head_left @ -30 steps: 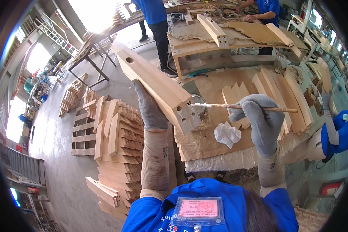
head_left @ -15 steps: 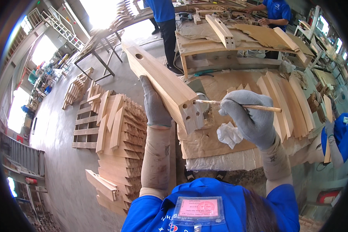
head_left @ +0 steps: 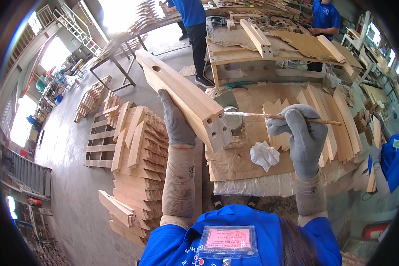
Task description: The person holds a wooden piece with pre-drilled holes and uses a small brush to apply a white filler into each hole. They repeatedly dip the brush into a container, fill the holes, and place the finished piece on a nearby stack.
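My left hand (head_left: 178,122), in a grey glove, is closed around the underside of a thick wooden post (head_left: 181,91) and holds it up at a slant. Its near end face has several drilled holes, and one larger hole shows on the upper side. Between the fingers of my gloved right hand (head_left: 302,135) is a thin wooden stick (head_left: 306,119) with a whitish, wet-looking tip. That tip lies just right of the holed end, over a small round container (head_left: 230,110) partly hidden behind the post. A crumpled white cloth (head_left: 264,156) lies below my right hand.
Curved wooden slats (head_left: 330,119) lie on the paper-covered bench (head_left: 244,166). Stacked wooden pieces (head_left: 142,173) stand on the floor at left, beside a pallet (head_left: 98,144). A second table (head_left: 279,55) holds more posts. Co-workers in blue stand behind it and at right.
My right hand has drawn back to the right with the stick, so its tip has come away from the post's holed end. The post has stayed nearly in place.
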Demonstrator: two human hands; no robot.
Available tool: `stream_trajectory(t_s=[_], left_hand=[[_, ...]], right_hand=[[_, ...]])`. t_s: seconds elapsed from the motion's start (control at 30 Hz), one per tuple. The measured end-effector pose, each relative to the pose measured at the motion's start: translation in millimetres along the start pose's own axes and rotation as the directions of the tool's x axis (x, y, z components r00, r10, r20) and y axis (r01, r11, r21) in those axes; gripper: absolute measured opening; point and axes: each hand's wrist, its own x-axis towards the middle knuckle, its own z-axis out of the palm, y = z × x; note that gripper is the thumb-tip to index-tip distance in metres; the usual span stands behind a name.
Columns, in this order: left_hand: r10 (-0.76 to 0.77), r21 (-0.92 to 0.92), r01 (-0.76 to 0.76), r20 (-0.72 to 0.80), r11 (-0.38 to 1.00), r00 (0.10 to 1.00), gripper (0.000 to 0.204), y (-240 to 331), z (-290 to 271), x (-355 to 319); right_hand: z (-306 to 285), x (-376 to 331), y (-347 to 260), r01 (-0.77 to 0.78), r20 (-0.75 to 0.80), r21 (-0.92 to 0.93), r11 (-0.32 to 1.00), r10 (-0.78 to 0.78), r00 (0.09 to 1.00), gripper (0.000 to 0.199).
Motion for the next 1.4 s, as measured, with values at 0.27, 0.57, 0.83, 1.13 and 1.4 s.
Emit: stream_trajectory(t_s=[0.27,0.57,0.83,1.13,1.4], left_hand=[[-0.005,0.008,0.005,0.069,1.000,0.998,0.062,2,5,-4],[-0.073,0.023,0.072,0.040,0.997,0.997,0.064,4,7,-3],[-0.038,0.048,0.038,0.004,0.998,0.999,0.064,-1,2,7],[-0.051,-0.010,0.051,-0.003,0.999,0.999,0.061,-15,-14,16],[-0.182,-0.354,0.292,0.313,0.888,0.932,0.060,-36,-63,35]], right_hand=[[16,9,4,0.108,0.275,0.018,0.994,-0.109,0.955,0.007],[24,21,15,0.373,0.422,-0.104,0.922,-0.299,0.856,0.009],[28,17,19,0.390,0.346,-0.126,0.912,-0.328,0.879,0.007],[17,13,10,-0.005,0.026,0.009,1.000,0.004,1.000,0.007],[-1,29,109,-0.093,0.075,-0.340,0.936,0.125,0.989,0.013]])
